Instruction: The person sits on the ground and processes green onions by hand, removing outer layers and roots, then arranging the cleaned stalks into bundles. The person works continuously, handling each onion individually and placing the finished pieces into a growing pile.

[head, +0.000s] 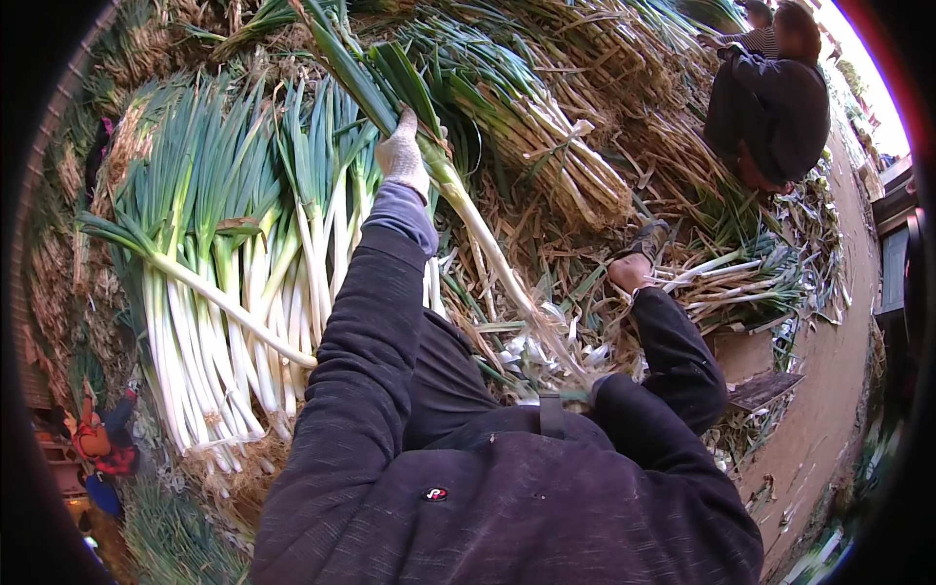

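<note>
My left hand (404,157), in a pale knit glove, grips a long green onion (468,208) where its green leaves meet the stalk. The stalk slants down to the right, and its root end lies in front of my waist. My right sleeve cuff (601,385) is beside that root end; the hand itself is blurred or hidden. Left of my left arm lies a wide row of green onions (212,292) with clean white stalks and bushy roots. One single onion (234,311) rests slantwise across this row.
Unpeeled onions in a tied bundle (556,157) lie ahead. Peeled skins (534,351) litter the ground near my foot (647,241). A smaller onion pile (738,281) is at right, by a path (841,292). People squat at upper right (775,102) and lower left (106,446).
</note>
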The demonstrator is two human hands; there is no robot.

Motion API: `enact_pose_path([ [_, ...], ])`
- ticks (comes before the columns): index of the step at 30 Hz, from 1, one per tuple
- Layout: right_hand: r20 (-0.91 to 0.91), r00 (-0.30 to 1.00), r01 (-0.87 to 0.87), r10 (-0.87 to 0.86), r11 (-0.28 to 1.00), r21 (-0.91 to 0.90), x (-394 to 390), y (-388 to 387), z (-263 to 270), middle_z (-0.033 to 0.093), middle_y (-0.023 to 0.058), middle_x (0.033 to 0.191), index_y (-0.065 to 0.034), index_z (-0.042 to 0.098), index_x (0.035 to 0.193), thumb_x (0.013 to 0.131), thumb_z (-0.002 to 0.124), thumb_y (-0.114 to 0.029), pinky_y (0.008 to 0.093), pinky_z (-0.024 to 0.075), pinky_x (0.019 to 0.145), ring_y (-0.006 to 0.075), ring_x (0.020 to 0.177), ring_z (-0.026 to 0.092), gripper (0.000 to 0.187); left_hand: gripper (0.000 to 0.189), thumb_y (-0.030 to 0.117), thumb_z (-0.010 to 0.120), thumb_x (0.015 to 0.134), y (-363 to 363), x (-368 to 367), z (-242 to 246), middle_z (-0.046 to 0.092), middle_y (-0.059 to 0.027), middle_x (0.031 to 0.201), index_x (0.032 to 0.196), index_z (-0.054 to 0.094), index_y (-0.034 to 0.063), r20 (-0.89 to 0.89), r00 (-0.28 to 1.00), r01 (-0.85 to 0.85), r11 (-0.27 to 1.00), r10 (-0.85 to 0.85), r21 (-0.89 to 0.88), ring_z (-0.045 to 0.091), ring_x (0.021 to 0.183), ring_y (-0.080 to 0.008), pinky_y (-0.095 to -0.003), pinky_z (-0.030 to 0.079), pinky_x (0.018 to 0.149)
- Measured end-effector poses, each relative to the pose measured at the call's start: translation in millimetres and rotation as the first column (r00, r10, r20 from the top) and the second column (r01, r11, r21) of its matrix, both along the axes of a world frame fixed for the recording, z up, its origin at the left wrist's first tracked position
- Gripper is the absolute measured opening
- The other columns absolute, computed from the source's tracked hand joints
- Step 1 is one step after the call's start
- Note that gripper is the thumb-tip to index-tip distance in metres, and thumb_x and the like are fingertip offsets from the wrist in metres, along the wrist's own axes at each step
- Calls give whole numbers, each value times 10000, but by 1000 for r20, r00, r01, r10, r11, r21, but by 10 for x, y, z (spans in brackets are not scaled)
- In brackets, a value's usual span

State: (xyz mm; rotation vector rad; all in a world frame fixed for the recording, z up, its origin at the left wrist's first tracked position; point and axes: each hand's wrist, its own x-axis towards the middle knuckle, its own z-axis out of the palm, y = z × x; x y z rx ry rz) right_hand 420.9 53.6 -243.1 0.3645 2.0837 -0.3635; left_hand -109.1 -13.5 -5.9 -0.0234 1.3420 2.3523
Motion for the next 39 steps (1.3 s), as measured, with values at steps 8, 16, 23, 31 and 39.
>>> enact_pose_path([
  [8, -881, 227, 433, -415, 853, -290, -1923, -87, 1945, 691, 261, 1267, 6, 626, 1281, 954, 790, -339, 482, 580, 990, 419, 1141, 709, 502, 475, 472, 692, 1065, 203, 341, -66, 740, -154, 1018, 1173, 693, 10, 78, 997, 17, 997, -11, -77, 727, 824, -300, -477, 604, 722],
  [16, -10, 340, 59, -940, 32, -998, -2828, 379, 1968, 706, 89, 930, -48, 662, 1184, 1040, 726, -251, 401, 594, 717, 195, 759, 689, 256, 769, 660, 717, 986, 193, 965, 182, 712, -135, 1193, 1422, 617, 34, -21, 928, 371, 919, -372, 131, 695, 1070, -300, -445, 582, 966],
  [23, -684, -112, 390, -721, 601, -697, -2868, -23, 2018, 755, 217, 917, -79, 738, 1130, 1112, 570, -365, 446, 578, 745, 331, 772, 733, 332, 330, 295, 899, 928, 323, 871, 123, 685, -69, 924, 1053, 701, 63, 22, 998, 55, 975, -52, -216, 658, 806, -218, -388, 602, 805],
  [31, -348, 936, -43, 45, 999, 13, -914, 313, 55, 789, 210, 993, -39, 769, 1121, 983, 618, -257, 496, 609, 829, 379, 965, 776, 299, 591, 324, 953, 870, -84, 98, 174, 779, -183, 1181, 1258, 726, -60, -147, 930, -365, 883, 336, -296, 744, 947, -287, -401, 603, 901],
  [39, -989, -15, 387, -150, 911, -145, -2196, -136, 1730, 712, 210, 1109, 30, 619, 1294, 864, 848, -218, 480, 601, 896, 406, 1002, 716, 547, 543, 281, 928, 904, 152, 318, 4, 768, -146, 1206, 1281, 719, -50, 189, 945, -232, 955, 266, -187, 728, 955, -275, -391, 596, 885],
])
